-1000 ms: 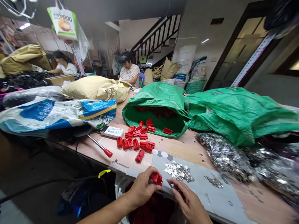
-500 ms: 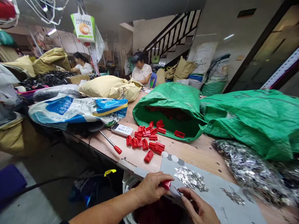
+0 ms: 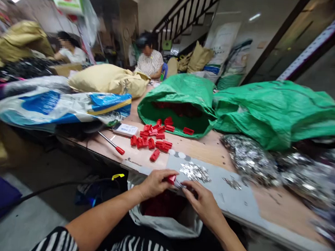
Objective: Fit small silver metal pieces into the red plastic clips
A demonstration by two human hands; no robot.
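My left hand (image 3: 154, 183) is closed around a small red plastic part (image 3: 171, 179) at the table's front edge. Just to its right, my right hand (image 3: 199, 197) pinches a thin metal piece (image 3: 179, 183) whose tip points towards the red part. Whether the two touch, I cannot tell. Beneath both hands hangs an open white sack (image 3: 176, 231) with dark red pieces (image 3: 165, 205) inside. Beyond my hands, small flat silver metal pieces (image 3: 194, 172) lie heaped on a grey sheet (image 3: 222, 196). Loose red plastic parts (image 3: 155, 155) are scattered further left.
An open green sack (image 3: 183, 87) stands behind the red parts, beside another green sack (image 3: 279, 108). A clear bag of silver pieces (image 3: 249, 158) lies at right. A red-tipped lever (image 3: 111, 143) sticks out over the left edge. Two people sit at the back.
The camera view has tilted down and turned right, so everything sits higher and further left. My hands have drawn closer together, bringing the metal piece nearer the red part.
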